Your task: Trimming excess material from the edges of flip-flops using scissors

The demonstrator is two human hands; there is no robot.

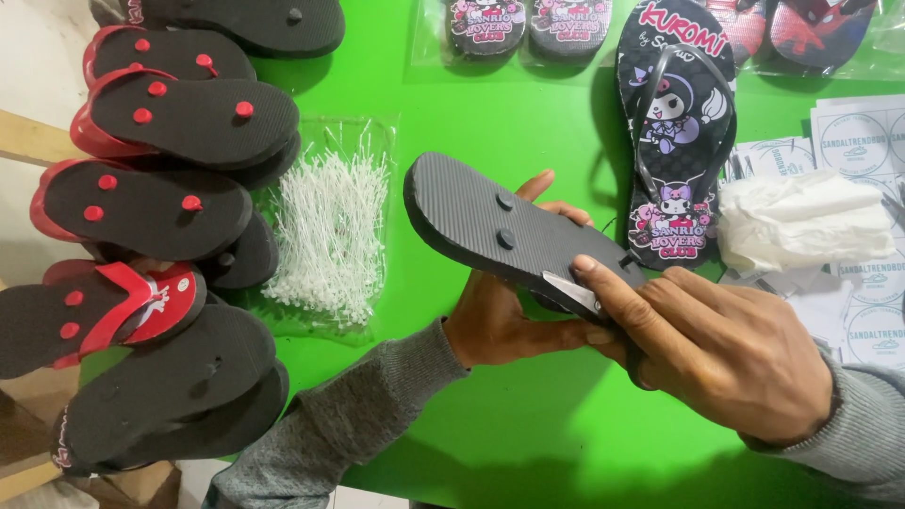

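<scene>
- A black sandal (490, 221) is held sole-up above the green desk (528, 434), near the middle of the view, its round strap plugs facing the camera.
- The left hand (504, 316) cups the sandal from below, fingers curled round its far edge; this seems to keep the sole steady and level.
- The right hand (726, 349) is closed round small scissors (570, 287), forefinger stretched along the sole; the metal blade lies flat against the sole near the heel end, by my reading to work close to the surface. The handles are hidden in the palm.
- Both arms wear grey sleeves.
- Just left of the sandal lies a clear bag of white plastic ties (330, 236), near at hand but not touched.
- Further left, along the desk edge, is a stack of sandals (179, 123), mostly sole-up, some black with red plugs and red straps, some all black.
- Behind the hands lies a printed sandal (674, 132), strap-up, with cartoon figures; its heel is just beyond the held sandal.
- More printed sandals in clear wrap (528, 28) lie along the far edge.
- At right, crumpled white paper (801, 221) sits on sheets of round-printed labels (863, 137).
- Nothing stands between the hands and the sandal; the bag of ties and the printed sandal crowd it on either side.
</scene>
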